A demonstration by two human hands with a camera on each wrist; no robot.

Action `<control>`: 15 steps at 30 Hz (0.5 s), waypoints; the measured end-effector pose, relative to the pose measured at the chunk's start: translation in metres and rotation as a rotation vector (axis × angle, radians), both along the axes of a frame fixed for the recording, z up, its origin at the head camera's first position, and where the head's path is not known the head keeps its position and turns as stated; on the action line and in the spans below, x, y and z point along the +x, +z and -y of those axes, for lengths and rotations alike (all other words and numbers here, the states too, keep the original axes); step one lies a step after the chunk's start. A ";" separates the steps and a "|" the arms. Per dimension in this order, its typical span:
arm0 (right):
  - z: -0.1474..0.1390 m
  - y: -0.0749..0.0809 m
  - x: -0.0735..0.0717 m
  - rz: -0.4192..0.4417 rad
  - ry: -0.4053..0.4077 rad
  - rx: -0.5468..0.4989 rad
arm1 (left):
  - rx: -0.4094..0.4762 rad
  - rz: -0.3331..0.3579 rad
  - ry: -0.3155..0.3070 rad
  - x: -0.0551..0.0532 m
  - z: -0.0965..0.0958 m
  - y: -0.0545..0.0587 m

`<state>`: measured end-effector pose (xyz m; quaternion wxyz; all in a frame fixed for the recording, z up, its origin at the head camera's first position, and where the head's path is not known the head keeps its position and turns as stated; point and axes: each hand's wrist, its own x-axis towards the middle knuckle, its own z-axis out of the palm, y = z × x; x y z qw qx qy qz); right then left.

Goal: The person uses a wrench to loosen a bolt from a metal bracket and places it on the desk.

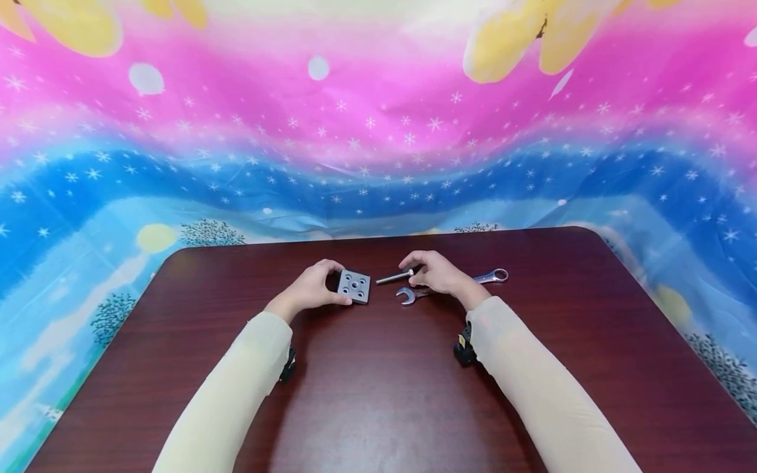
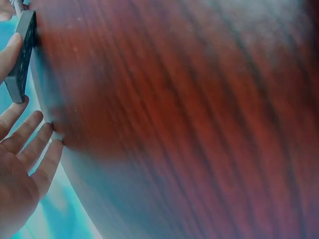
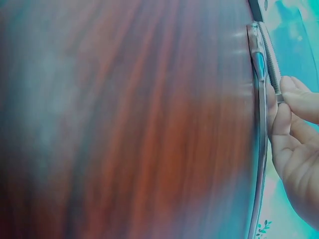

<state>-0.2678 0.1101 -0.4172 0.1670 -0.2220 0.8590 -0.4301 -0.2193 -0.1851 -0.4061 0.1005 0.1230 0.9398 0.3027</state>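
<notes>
A grey square metal plate [image 1: 354, 287] with several round holes is held at its edges between the thumb and fingers of my left hand [image 1: 313, 284]. In the left wrist view the plate [image 2: 23, 57] appears edge-on, thumb on one side, with the other fingers spread below it. My right hand [image 1: 436, 272] pinches a long threaded bolt [image 1: 394, 277] by its head end; the shank points left toward the plate, apart from it. Under the right hand lies a combination wrench [image 1: 406, 296], its middle hidden by the hand. The right wrist view shows the bolt [image 3: 270, 55] just beyond the wrench [image 3: 262, 124].
The dark red-brown wooden table [image 1: 367, 394] ends at a far edge just beyond the hands. A patterned pink and blue cloth [image 1: 367, 131] hangs behind and around it. Small black devices sit at both wrists, the right one [image 1: 464, 346] more visible.
</notes>
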 end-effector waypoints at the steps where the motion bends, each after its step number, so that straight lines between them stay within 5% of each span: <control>1: 0.000 0.001 0.000 -0.012 0.003 0.009 | -0.009 -0.006 -0.004 0.000 0.001 0.000; 15: -0.026 0.018 0.000 0.010 0.006 -0.042 | -0.162 -0.021 -0.060 0.003 0.010 0.000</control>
